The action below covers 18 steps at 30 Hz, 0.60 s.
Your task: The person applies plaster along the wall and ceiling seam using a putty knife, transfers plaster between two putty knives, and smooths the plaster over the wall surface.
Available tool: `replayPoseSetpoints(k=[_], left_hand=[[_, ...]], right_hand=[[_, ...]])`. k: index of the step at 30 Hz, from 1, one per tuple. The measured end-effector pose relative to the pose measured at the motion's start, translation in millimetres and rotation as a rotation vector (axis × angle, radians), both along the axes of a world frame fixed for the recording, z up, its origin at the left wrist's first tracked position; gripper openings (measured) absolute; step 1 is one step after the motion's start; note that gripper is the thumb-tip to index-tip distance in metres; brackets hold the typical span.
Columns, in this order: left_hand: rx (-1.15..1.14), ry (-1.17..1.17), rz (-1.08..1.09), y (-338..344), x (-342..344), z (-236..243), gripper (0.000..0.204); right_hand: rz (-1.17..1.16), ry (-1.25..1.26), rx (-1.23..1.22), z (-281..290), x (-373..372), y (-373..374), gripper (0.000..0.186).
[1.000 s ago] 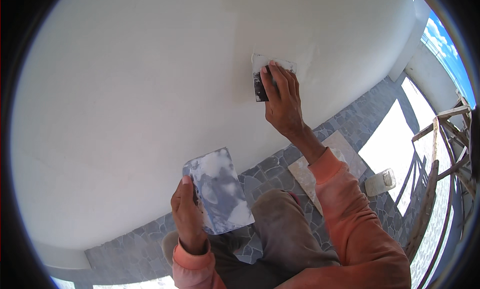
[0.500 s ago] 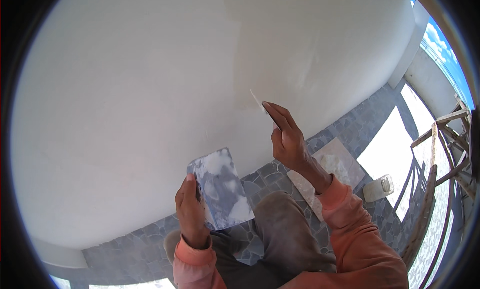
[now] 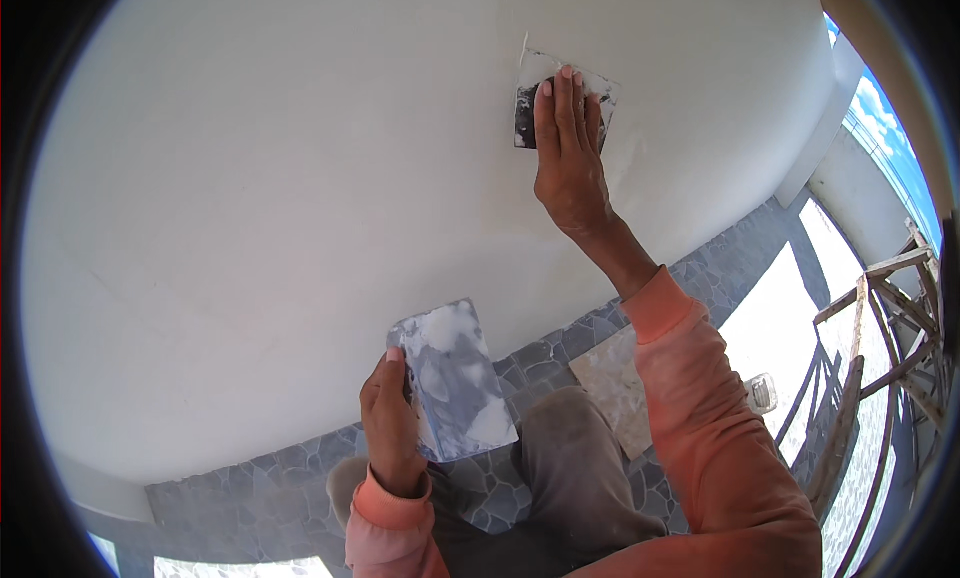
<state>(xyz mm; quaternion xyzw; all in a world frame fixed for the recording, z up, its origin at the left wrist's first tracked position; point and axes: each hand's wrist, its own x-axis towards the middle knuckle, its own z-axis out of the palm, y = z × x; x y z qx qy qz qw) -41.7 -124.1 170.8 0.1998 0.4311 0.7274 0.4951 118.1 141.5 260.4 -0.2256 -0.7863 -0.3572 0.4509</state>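
My left hand grips a flat grey metal plate by its left edge, its face smeared with white paste, held low in front of the wall. Higher up, my right hand holds a square scraper with a dark middle and white smears, laid flat on the white wall. My fingers are spread along the back of that blade, partly hiding it.
Below are my bent knees on grey stone paving. A pale square board lies beside them, with a plastic container partly behind my right sleeve. A rough wooden frame stands at the right.
My right hand dipped and tipped the scraper edge-on, then rose higher, where the blade now lies flat on the wall. My left hand and plate shifted slightly right.
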Motion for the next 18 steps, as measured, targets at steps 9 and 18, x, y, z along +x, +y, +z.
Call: replayPoseSetpoints(k=[9,18], left_hand=[[0.043,-0.006,-0.007,-0.2,-4.9,-9.2,0.039],[-0.003,0.030,0.013,8.4,-7.8,-23.8,0.033]], right_hand=[[-0.014,-0.006,-0.113,-101.9,-9.9,-21.2,0.054],[0.139,0.029,-0.301,-92.4,29.3,-76.7,0.049]])
